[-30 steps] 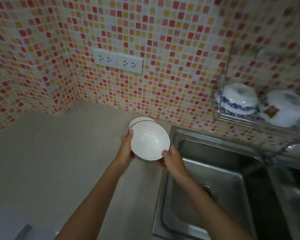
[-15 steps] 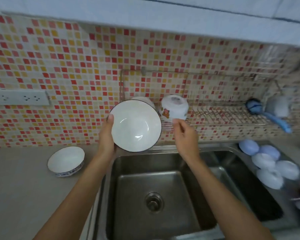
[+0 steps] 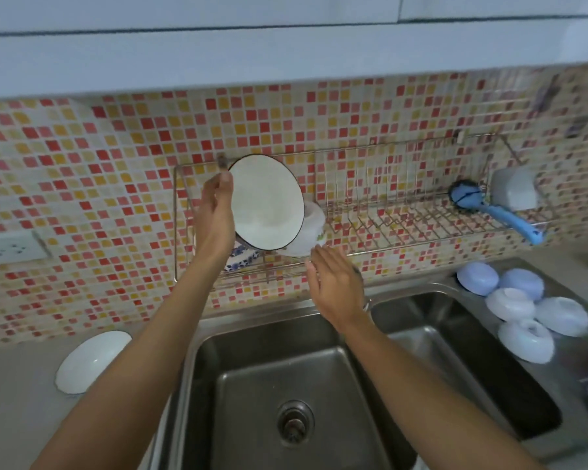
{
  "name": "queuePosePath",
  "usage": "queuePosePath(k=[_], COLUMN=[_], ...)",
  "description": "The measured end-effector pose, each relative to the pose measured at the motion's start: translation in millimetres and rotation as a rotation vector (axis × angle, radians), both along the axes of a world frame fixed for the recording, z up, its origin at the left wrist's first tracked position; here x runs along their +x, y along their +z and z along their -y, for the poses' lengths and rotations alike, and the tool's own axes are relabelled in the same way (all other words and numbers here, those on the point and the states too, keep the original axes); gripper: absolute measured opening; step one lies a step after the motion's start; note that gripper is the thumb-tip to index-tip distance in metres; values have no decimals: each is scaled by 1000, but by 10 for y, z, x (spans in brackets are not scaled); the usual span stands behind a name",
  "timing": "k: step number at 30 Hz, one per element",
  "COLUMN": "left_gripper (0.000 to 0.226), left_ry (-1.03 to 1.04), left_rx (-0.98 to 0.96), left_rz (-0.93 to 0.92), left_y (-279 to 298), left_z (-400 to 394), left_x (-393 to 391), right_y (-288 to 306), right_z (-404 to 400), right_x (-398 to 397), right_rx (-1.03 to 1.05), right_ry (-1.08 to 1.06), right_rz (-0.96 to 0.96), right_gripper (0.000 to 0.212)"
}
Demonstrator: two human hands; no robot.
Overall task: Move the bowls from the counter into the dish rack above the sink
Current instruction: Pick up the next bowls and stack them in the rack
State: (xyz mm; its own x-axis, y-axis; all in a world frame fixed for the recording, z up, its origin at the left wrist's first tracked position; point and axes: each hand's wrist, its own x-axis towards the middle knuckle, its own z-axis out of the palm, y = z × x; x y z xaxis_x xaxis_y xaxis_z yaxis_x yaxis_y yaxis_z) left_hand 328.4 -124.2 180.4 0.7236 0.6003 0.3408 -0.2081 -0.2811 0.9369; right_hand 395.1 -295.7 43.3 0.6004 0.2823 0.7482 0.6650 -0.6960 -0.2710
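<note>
My left hand [image 3: 215,215] grips a white bowl with a dark rim [image 3: 267,202] by its left edge and holds it tilted on its side at the left end of the wire dish rack [image 3: 404,212] on the tiled wall. Behind it in the rack sit a blue-patterned bowl [image 3: 241,259] and a white bowl with a small print [image 3: 311,228]. My right hand [image 3: 336,283] hovers open just below the rack, apart from the bowl. Another white bowl [image 3: 92,361] stays on the counter at the left of the sink.
A blue dish brush [image 3: 489,212] and a grey cup [image 3: 515,188] occupy the rack's right end. The double steel sink [image 3: 286,385] lies below. Several pale upturned bowls [image 3: 523,310] rest on the drainboard at the right. A wall socket [image 3: 11,247] is at the left.
My left hand has raised the dark-rimmed bowl up into the rack's left end and turned it on edge. My right hand has come off the bowl and dropped below the rack.
</note>
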Motion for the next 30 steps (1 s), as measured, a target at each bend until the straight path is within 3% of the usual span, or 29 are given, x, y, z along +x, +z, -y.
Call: queuePosePath(k=[7, 13, 17, 23, 30], left_gripper=[53, 63, 63, 63, 68], left_ry=[141, 180, 178, 96, 6], left_rx=[600, 1132, 1386, 1582, 1589], left_rz=[55, -22, 17, -32, -110], left_y=[175, -27, -221, -439, -601], left_z=[45, 70, 83, 77, -23], left_x=[587, 948, 1097, 1205, 1280], right_y=[-203, -214, -265, -271, -288], right_z=[-33, -41, -39, -46, -63], right_x=[200, 252, 279, 288, 286], right_rx=[88, 122, 142, 147, 152], right_ry=[95, 115, 133, 134, 121], right_rz=[124, 191, 194, 226, 250], right_gripper=[40, 44, 42, 40, 36])
